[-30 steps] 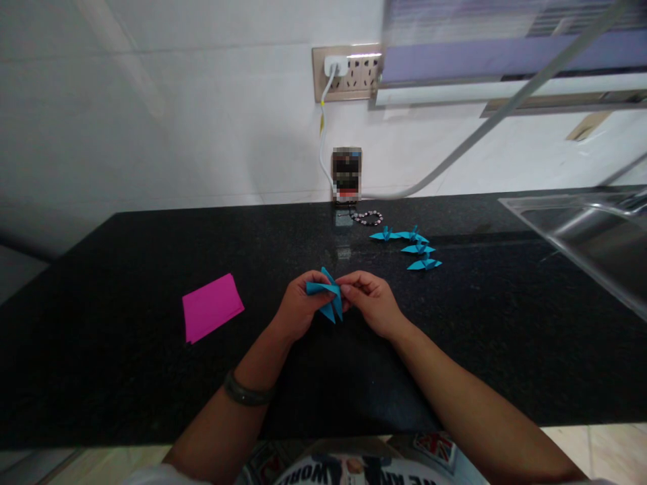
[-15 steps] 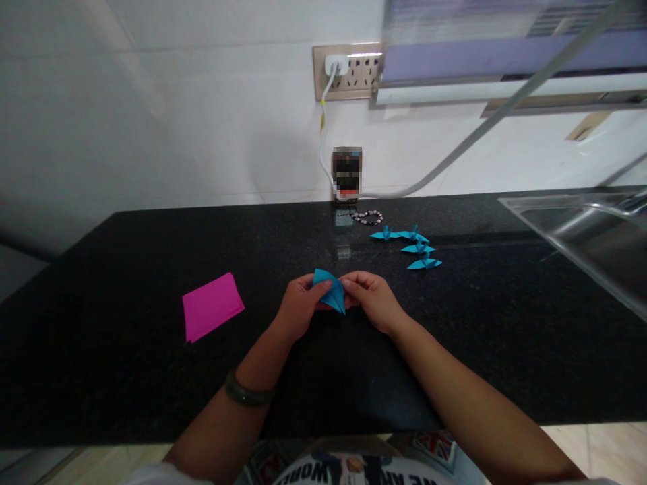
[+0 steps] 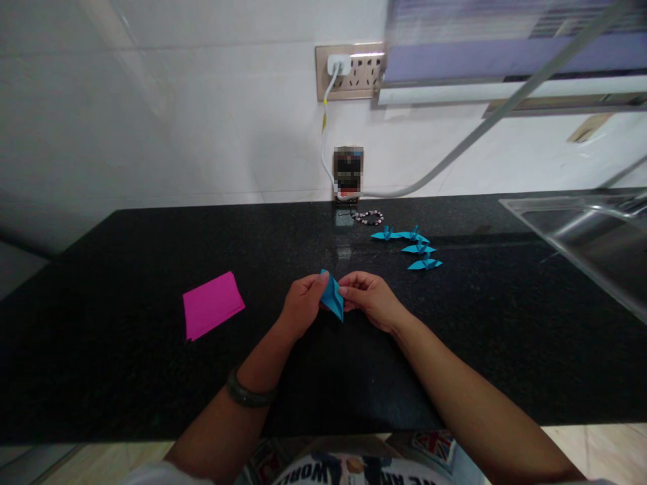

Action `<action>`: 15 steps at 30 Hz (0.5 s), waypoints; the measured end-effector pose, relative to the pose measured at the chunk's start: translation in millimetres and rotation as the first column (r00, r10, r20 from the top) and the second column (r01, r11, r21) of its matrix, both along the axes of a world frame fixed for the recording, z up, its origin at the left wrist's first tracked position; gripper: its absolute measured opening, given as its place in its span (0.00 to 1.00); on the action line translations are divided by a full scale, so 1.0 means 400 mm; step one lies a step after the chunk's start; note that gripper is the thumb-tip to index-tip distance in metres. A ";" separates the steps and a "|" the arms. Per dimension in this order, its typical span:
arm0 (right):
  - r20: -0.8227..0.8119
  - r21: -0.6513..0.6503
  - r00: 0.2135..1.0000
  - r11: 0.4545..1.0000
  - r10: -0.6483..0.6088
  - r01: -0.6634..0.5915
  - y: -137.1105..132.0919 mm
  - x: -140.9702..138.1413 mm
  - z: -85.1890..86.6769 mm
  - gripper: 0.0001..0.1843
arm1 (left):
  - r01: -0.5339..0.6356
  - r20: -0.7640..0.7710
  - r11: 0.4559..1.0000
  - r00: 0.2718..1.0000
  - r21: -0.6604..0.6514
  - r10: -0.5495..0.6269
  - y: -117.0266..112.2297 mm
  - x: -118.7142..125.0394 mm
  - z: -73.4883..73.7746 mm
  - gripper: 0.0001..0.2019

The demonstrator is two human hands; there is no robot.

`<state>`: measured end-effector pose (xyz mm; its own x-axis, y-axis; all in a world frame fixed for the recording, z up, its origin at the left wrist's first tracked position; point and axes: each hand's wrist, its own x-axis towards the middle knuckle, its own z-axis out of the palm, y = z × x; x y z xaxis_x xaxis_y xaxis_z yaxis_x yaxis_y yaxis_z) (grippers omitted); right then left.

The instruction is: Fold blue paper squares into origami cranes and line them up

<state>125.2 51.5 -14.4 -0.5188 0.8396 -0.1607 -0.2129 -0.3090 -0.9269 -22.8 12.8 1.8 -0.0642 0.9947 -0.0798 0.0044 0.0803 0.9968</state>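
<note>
Centrally, a folded blue paper piece is pinched from both sides, just above the black counter: the left hand is closed on its left edge, the right hand on its right. Four finished blue paper cranes are clustered farther back to the right, near a beaded bracelet. A magenta paper sheet is laid flat well to the left.
</note>
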 end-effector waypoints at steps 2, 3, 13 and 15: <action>0.000 -0.003 1.000 1.000 0.011 -0.011 0.000 0.002 0.003 0.13 | -0.009 -0.006 1.000 1.000 0.016 0.009 0.000 -0.001 -0.002 0.18; 0.002 -0.002 1.000 1.000 0.017 -0.017 0.000 0.002 0.005 0.13 | -0.018 -0.034 0.999 0.999 0.031 0.019 0.000 -0.002 -0.002 0.18; 0.091 0.083 0.995 0.996 -0.033 0.025 -0.008 -0.006 0.007 0.12 | -0.001 -0.324 0.992 0.945 0.125 0.041 -0.003 0.001 0.003 0.15; 0.101 0.108 0.994 0.993 -0.053 0.042 -0.010 -0.008 0.008 0.11 | -0.022 -0.306 0.991 0.950 0.133 0.062 -0.002 0.004 0.001 0.15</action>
<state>121.8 47.5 -11.1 -0.4635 0.8778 -0.1209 -0.1265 -0.2006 -0.9715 -21.1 11.9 2.3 -0.1075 0.9912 0.0772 0.3126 -0.0400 0.9490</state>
